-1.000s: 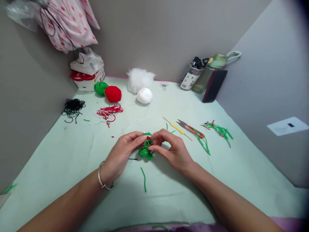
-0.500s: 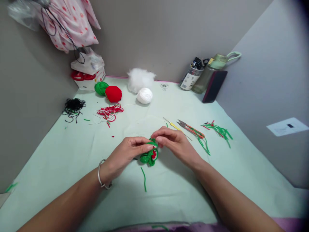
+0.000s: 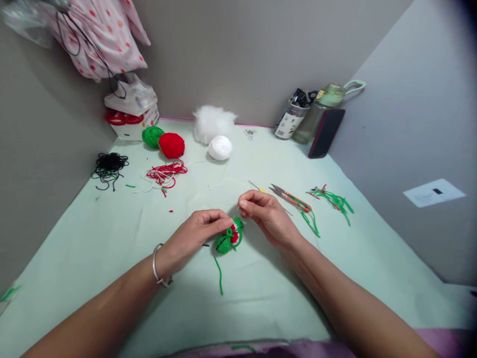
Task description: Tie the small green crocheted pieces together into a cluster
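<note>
My left hand (image 3: 199, 231) pinches the upper edge of a small green crocheted piece (image 3: 223, 244), which has a red patch edged in white on its right side. Close by on the right, my right hand (image 3: 265, 215) is closed, thumb against forefinger, on a thin needle (image 3: 237, 212) just above the piece. Whether the needle's tip is in the stitches is too small to tell. A loose green yarn strand (image 3: 219, 276) lies below the piece. Beyond my right hand are orange-handled thread snips (image 3: 292, 198) and a yellow-handled crochet hook (image 3: 262, 189), partly hidden by that hand.
Black yarn (image 3: 110, 169), a red and white tangle (image 3: 166, 174), and green (image 3: 152, 136), red (image 3: 172, 145) and white (image 3: 220, 148) balls lie at back left and centre, near fluffy stuffing (image 3: 213, 123). Green scraps (image 3: 335, 200), a phone (image 3: 326, 133) and a bottle (image 3: 307, 122) are at right.
My right hand has drawn slightly up from the crocheted piece, and the needle in its fingers now shows. The piece has turned in my left hand, baring more of its rounded green part.
</note>
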A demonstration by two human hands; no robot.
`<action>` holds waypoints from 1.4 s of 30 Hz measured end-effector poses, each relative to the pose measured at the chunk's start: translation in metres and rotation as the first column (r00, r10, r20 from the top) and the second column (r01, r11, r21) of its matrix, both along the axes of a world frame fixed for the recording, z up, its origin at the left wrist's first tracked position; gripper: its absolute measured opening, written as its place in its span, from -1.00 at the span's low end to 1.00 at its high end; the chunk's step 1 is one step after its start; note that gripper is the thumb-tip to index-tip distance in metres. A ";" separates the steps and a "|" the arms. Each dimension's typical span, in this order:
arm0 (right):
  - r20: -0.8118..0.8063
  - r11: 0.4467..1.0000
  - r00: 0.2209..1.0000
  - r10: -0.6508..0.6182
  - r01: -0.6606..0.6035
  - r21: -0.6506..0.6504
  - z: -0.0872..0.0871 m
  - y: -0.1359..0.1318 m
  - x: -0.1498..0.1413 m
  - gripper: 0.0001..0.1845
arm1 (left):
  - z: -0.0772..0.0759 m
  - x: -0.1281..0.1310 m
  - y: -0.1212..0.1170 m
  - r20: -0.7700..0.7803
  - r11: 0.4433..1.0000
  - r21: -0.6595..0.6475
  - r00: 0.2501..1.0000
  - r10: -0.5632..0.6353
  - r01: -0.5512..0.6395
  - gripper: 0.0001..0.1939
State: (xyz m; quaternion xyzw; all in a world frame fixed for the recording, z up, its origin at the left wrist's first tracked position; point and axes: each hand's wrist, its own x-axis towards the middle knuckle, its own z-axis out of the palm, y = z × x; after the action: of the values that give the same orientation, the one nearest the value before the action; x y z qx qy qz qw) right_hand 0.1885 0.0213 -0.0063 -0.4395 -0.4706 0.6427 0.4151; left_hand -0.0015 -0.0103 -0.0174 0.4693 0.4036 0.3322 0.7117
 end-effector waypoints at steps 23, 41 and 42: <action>0.107 0.991 0.986 0.125 -0.129 0.035 -0.002 -0.012 -0.007 -0.75 | -0.002 -0.003 0.001 -0.054 1.000 0.006 0.999 -0.007 0.007 -0.70; 0.573 0.903 0.811 -0.118 -0.152 0.402 -0.014 0.010 0.009 -0.81 | -0.004 0.002 -0.003 0.019 0.998 -0.054 0.999 0.031 -0.030 -0.76; 0.604 0.877 0.781 -0.161 -0.168 0.451 -0.013 0.010 0.010 -0.79 | -0.006 0.001 -0.003 0.023 0.997 -0.070 0.999 0.041 -0.039 -0.76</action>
State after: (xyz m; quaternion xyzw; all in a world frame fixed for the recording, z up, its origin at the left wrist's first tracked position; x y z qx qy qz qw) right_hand 0.1983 0.0311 -0.0189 -0.5088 -0.7263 0.3236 0.3299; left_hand -0.0001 -0.0138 -0.0230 0.4320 0.4156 0.3376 0.7257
